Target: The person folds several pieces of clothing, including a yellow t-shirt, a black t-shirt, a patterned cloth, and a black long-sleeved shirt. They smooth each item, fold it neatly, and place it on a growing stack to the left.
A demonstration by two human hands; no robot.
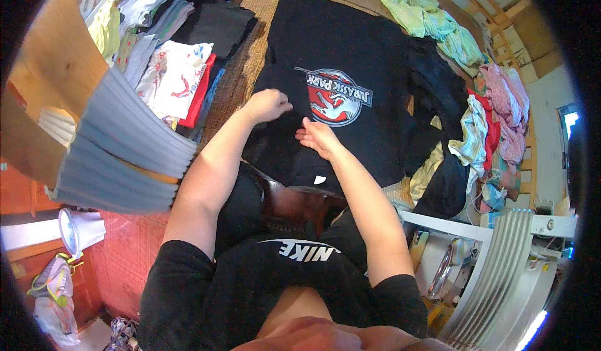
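A black shirt (350, 44) lies spread out before me with its collar end toward me and a small white tag (320, 180) at that end. A round red and grey printed emblem (337, 97) sits on its front, upside down from where I am. My left hand (267, 105) is over the shirt's left part, fingers loosely bent and slightly apart. Close by, my right hand (318, 138) is just below the emblem, fingers stretched with the thumb up. Nothing shows in either hand; whether they touch the cloth, I cannot tell.
A woven mat (241, 69) lies under the shirt. Stacks of folded clothes (178, 79) stand to the left beside a grey ribbed panel (125, 141). Loose clothes, with a green one (426, 22) and a pink one (504, 104), line the right side. A white fan-like lamp (81, 232) is at lower left.
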